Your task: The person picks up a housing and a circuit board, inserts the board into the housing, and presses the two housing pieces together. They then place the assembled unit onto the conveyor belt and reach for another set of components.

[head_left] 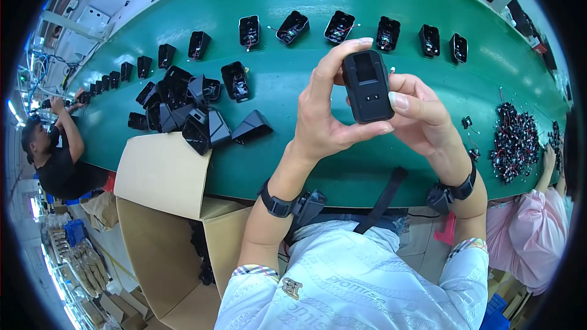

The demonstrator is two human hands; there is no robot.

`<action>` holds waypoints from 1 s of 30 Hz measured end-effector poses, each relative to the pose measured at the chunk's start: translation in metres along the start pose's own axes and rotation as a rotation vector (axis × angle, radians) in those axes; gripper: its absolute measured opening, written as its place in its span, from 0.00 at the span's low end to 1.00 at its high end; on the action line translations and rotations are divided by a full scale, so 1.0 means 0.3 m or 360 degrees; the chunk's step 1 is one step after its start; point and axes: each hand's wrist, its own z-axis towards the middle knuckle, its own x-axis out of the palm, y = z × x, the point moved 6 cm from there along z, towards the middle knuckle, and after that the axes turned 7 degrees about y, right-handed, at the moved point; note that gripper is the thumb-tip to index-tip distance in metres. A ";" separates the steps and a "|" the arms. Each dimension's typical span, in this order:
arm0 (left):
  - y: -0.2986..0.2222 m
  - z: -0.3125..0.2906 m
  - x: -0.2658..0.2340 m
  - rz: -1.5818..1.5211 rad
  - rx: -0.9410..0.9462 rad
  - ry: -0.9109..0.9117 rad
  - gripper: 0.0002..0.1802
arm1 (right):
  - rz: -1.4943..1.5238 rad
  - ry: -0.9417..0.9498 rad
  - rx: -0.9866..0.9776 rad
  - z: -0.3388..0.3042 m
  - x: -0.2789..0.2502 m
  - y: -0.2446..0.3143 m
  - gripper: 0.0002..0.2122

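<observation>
Above the desk (342,177), left hand (319,105) and right hand (423,109) clamp one black case (370,109); toward the desk's far edge, open cases (388,33) remain.

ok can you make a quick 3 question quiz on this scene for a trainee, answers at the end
1. What do the left hand and right hand hold between them?
2. True or false: the heap of small wired parts lies on the right side of the green table.
3. The cardboard box on the person's left is: (a) taped shut, (b) open, (c) upside down.

Key:
1. A black housing.
2. True.
3. b.
</observation>
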 end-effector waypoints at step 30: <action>-0.024 -0.047 0.049 0.0336 -0.0217 -0.0277 0.52 | -0.2658 -0.0655 -0.0906 -0.063 0.114 0.125 0.19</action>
